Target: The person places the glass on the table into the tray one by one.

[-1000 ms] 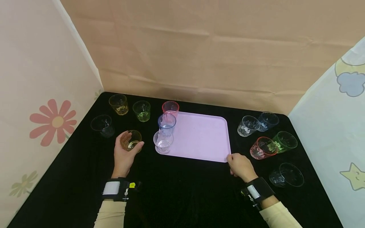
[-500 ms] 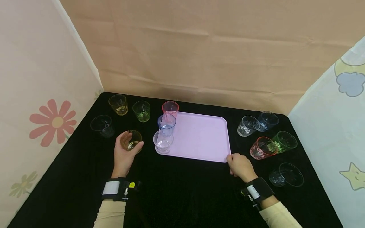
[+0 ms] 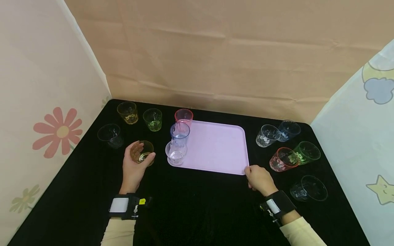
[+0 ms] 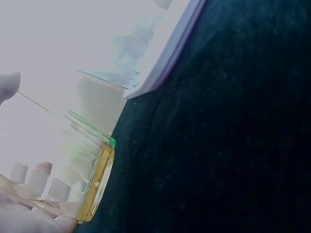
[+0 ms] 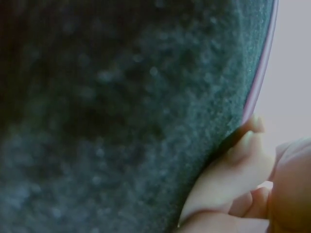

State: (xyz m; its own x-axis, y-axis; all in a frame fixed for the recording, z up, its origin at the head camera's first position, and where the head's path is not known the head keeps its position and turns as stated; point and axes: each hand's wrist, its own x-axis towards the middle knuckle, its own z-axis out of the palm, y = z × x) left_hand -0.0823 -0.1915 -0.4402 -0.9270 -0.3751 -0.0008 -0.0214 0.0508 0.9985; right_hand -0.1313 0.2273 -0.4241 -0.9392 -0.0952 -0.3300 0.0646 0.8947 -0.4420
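Observation:
My left hand grips a yellow-tinted drinking glass, fingers round its far-left side and thumb on its near-right side. Upright, this glass is left of the lilac tray; whether its base touches the table cannot be told. In the left wrist view the amber base faces the dark cloth. My right hand pinches the tray's near right corner, and the right wrist view shows fingers at the tray rim. Along the tray's left edge stand a red glass, a blue glass and a clear glass.
Behind my left hand stand another yellow glass, a green glass and a clear glass. Several more glasses, including a red glass, stand right of the tray on the black table. Walls enclose the back and sides.

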